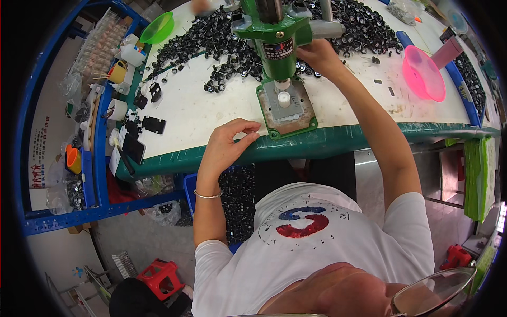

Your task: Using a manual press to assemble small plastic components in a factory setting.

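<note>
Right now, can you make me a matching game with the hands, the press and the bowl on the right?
1. Press
2. Left hand
3. Bowl on the right
4. Right hand

A. pink
B. partly hidden behind the press
C. green
D. just left of the press's base

Right pairs: 1-C, 2-D, 3-A, 4-B.

Small black parts [369, 31] lie heaped on a white worktable [195, 113] behind a green bench press [278, 39] in an assembly workshop. Blue metal racking [121, 208], a blue crate [189, 188] of dark pieces and a red plastic stool [161, 277] stand nearby.
</note>
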Demonstrator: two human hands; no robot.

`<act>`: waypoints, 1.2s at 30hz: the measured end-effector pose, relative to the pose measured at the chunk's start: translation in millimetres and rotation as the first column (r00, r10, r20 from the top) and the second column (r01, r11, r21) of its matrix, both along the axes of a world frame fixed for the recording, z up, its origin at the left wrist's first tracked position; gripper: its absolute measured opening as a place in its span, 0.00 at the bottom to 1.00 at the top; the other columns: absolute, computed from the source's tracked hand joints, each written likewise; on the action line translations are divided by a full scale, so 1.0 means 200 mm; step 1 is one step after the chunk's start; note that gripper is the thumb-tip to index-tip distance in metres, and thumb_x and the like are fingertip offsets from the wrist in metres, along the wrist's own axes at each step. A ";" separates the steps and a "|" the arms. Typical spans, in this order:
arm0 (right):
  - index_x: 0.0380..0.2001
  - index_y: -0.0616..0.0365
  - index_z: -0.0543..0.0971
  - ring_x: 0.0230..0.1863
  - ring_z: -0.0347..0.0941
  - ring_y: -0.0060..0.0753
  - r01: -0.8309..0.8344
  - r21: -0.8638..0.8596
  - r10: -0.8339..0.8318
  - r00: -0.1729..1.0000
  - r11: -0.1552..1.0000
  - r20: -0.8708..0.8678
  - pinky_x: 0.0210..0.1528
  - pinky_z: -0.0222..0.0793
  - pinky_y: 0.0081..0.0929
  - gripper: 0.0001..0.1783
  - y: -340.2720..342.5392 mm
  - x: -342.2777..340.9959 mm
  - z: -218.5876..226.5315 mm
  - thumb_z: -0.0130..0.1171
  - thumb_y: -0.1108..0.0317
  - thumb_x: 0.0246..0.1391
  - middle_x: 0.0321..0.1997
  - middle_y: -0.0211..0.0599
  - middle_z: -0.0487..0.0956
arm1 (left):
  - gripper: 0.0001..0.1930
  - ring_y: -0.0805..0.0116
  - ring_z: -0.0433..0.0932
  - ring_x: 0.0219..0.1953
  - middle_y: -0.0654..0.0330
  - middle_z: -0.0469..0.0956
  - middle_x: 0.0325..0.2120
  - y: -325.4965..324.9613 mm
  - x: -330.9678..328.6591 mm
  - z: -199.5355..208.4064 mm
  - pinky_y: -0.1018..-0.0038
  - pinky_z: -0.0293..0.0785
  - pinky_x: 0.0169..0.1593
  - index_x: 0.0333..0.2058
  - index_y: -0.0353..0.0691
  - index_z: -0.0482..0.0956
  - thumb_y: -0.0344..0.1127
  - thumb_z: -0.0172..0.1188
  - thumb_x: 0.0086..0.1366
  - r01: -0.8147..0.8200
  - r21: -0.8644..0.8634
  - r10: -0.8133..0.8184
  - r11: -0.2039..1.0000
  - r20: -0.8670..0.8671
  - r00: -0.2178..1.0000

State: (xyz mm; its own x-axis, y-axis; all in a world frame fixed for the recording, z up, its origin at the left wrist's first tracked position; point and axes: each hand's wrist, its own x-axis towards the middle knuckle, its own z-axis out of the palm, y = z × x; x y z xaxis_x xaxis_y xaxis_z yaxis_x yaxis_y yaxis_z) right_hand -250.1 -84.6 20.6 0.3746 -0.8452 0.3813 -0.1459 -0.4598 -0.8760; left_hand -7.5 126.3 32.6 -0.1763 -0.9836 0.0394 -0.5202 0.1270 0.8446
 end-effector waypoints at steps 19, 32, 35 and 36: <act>0.39 0.58 0.80 0.43 0.75 0.44 0.031 -0.444 -0.299 0.781 0.896 -0.548 0.45 0.71 0.37 0.10 0.17 -0.31 -0.22 0.62 0.68 0.53 0.41 0.39 0.76 | 0.12 0.67 0.79 0.35 0.59 0.80 0.39 -0.36 0.24 -0.34 0.71 0.76 0.41 0.42 0.39 0.83 0.32 0.65 0.59 -0.466 -0.339 0.506 0.818 0.036 0.862; 0.41 0.54 0.80 0.45 0.71 0.40 0.058 -0.455 -0.323 0.783 0.889 -0.531 0.51 0.63 0.37 0.11 0.33 -0.32 -0.22 0.62 0.64 0.55 0.40 0.33 0.76 | 0.10 0.63 0.79 0.30 0.60 0.80 0.30 -0.39 0.24 -0.28 0.67 0.75 0.36 0.37 0.42 0.84 0.37 0.66 0.57 -0.638 -0.316 0.692 0.702 0.093 0.716; 0.42 0.54 0.80 0.45 0.71 0.39 0.076 -0.434 -0.325 0.779 0.898 -0.536 0.52 0.63 0.36 0.12 0.32 -0.33 -0.25 0.62 0.64 0.55 0.39 0.33 0.76 | 0.10 0.63 0.79 0.31 0.60 0.79 0.30 -0.47 0.22 -0.30 0.67 0.75 0.37 0.36 0.43 0.85 0.39 0.66 0.56 -0.558 -0.407 0.681 0.724 0.290 0.672; 0.42 0.54 0.80 0.45 0.71 0.39 0.079 -0.410 -0.312 0.780 0.909 -0.542 0.52 0.63 0.36 0.12 0.32 -0.33 -0.25 0.62 0.64 0.55 0.39 0.33 0.76 | 0.10 0.63 0.79 0.31 0.60 0.79 0.30 -0.47 0.22 -0.30 0.67 0.75 0.37 0.36 0.43 0.85 0.39 0.66 0.56 -0.558 -0.408 0.682 0.723 0.289 0.672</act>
State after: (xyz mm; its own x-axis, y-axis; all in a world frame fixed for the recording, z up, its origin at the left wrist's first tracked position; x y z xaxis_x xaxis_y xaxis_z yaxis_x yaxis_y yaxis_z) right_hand -316.6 -20.9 -29.4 0.4621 -0.7794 0.4230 -0.6935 -0.6149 -0.3755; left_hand 37.4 33.1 -28.3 0.4110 -0.8265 0.3847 -0.8317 -0.1672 0.5294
